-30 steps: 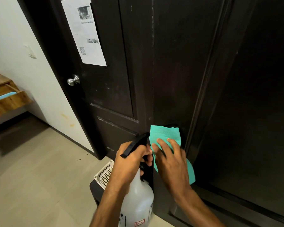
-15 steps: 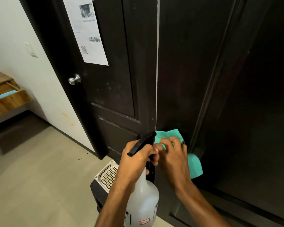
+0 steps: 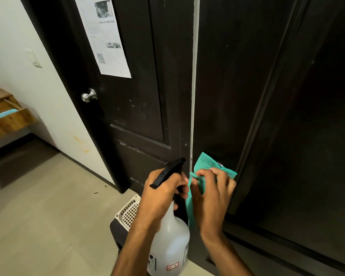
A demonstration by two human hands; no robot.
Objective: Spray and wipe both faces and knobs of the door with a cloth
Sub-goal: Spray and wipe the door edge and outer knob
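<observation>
door (image 3: 223, 86) edge-on, long axis vertical

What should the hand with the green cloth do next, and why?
Probably rub the green cloth round the knob beneath it. The right hand already grips the cloth there, with a glint of metal peeking out, and the left hand only holds the spray bottle.
</observation>
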